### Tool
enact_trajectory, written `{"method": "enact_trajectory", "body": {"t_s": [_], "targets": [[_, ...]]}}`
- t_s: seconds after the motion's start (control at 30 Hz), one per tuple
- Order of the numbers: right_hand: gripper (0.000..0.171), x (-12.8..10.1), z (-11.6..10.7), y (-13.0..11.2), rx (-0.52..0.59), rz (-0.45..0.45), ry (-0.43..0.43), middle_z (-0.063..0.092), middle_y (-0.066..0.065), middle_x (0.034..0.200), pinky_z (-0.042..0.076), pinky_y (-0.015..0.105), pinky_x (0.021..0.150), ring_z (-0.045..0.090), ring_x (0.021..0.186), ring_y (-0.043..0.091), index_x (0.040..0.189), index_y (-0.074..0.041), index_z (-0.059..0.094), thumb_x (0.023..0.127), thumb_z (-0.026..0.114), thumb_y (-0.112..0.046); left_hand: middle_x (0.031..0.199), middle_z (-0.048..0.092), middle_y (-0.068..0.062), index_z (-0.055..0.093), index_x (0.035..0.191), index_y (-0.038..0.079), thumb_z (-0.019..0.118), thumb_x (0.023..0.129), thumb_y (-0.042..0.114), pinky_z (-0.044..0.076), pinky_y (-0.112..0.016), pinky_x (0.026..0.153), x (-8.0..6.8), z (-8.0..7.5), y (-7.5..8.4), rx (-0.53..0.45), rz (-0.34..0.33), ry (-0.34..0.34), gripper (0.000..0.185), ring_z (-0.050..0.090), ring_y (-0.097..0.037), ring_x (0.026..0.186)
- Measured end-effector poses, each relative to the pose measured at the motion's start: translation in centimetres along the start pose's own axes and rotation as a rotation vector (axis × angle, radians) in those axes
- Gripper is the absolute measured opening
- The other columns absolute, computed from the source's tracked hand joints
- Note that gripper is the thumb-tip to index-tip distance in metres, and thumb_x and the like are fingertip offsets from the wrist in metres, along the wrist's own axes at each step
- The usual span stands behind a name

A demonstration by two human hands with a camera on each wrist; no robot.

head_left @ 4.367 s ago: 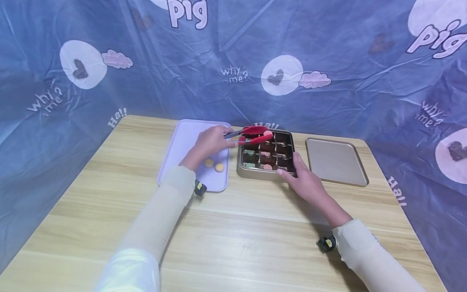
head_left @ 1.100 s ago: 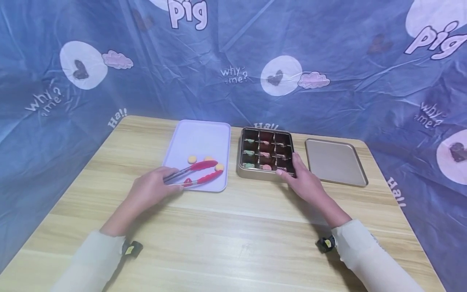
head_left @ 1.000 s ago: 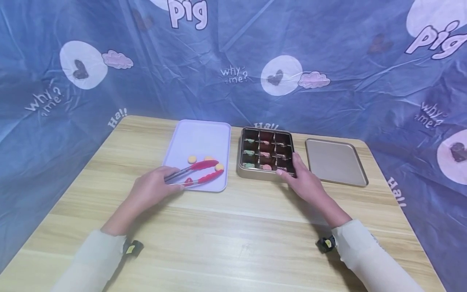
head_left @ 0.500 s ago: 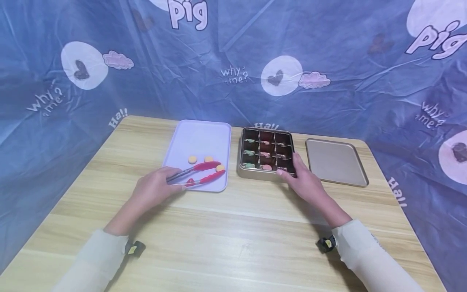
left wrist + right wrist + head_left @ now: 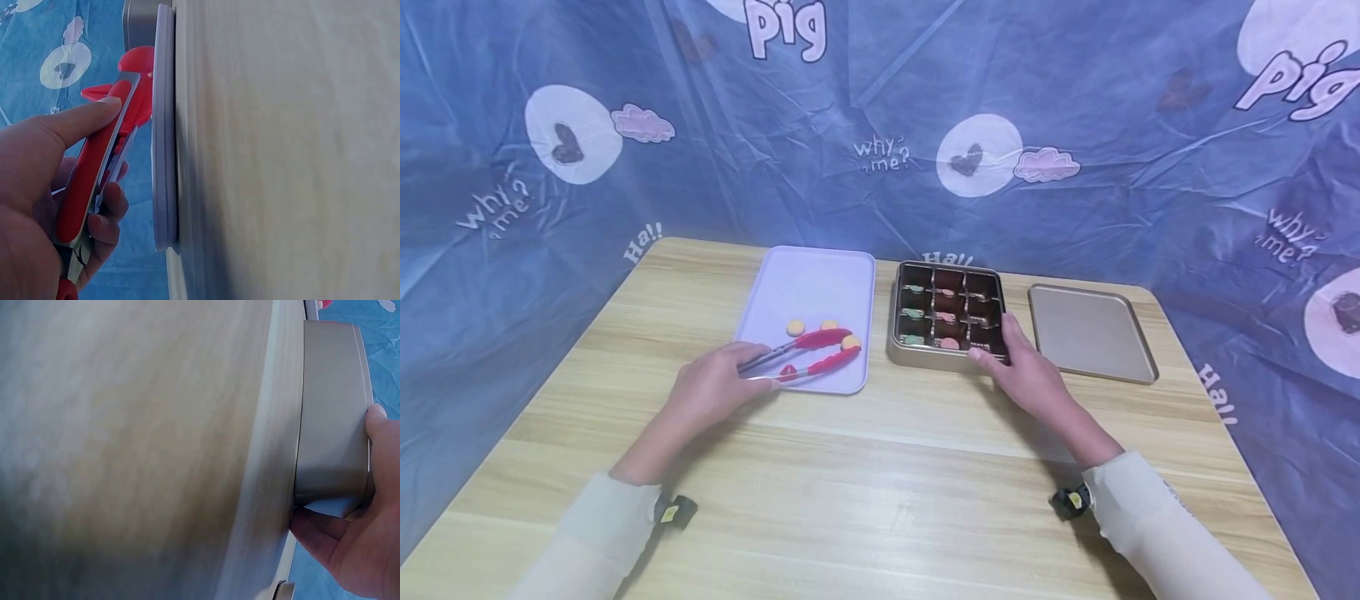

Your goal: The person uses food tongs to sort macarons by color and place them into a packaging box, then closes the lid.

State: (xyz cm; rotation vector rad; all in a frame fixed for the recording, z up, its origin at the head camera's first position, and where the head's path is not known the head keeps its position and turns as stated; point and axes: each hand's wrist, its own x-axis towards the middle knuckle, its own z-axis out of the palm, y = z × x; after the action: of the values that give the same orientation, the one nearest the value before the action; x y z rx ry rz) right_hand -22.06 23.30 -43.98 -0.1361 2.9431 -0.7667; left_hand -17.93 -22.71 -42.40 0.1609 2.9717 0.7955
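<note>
Lying just beyond the left hand [image 5: 715, 385], the lilac tray [image 5: 812, 283] carries the work; the right hand [image 5: 1033, 375] grips the near right corner of the divided tin [image 5: 925, 358], seemingly to steady it, with the lid [image 5: 1093, 332] to that hand's right. Red-tipped tongs [image 5: 835, 361] sit in the left hand's grasp, arms apart about a yellow disc [image 5: 850, 342]: picking up seems the step, calling for a squeeze. Another disc [image 5: 829, 324], partly hidden against the farther arm, might get nudged; a third disc [image 5: 796, 327] lies clear.
</note>
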Motion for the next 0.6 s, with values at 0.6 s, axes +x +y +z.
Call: {"method": "enact_trajectory", "body": {"t_s": [0.6], "targets": [[0.105,0.0,0.0,-0.1,0.029,0.029,-0.005,-0.002,0.01,0.169,0.018,0.066,0.118,0.017,0.15,0.05,0.161,-0.02,-0.012,0.092,0.045,-0.076,0.145,0.059,-0.008,0.058,0.143,0.023,0.077,0.084,0.049,0.041,-0.059,0.107,1.6,-1.2,1.6,-0.067,0.032,0.0,0.067,0.052,-0.036,0.135]]}}
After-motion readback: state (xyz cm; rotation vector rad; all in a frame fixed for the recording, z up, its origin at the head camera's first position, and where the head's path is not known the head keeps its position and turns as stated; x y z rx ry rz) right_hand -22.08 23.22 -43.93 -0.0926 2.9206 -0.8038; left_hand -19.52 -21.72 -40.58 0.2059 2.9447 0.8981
